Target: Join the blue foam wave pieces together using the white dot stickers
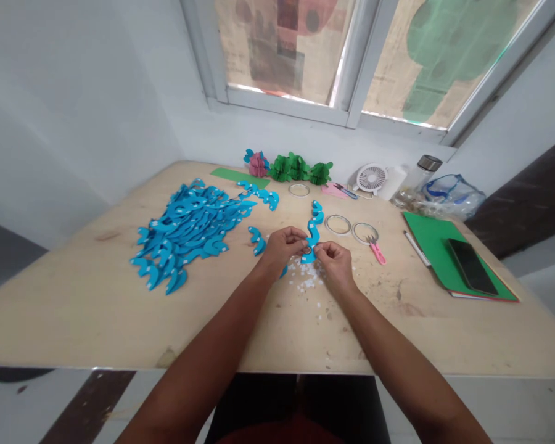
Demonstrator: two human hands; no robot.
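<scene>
A wavy blue paper piece (313, 231) with small white squares on it lies upright in the middle of the table. My left hand (284, 248) pinches its lower left edge, fingers closed. On its lower right edge, my right hand (335, 259) is closed in a pinch too. Small white paper bits (309, 283) are scattered just below and between the hands. Left of my left hand lies a single blue piece (257, 240), and farther left a large heap of blue pieces (189, 222). More blue pieces (266, 197) lie behind.
Tape rings (338, 225) and pink-handled small scissors (377, 250) lie right of my hands. A phone (472, 266) rests on green sheets (425, 240) at the right. Green paper shapes (297, 168), a small white fan (372, 178) and a bottle (420, 171) stand along the wall.
</scene>
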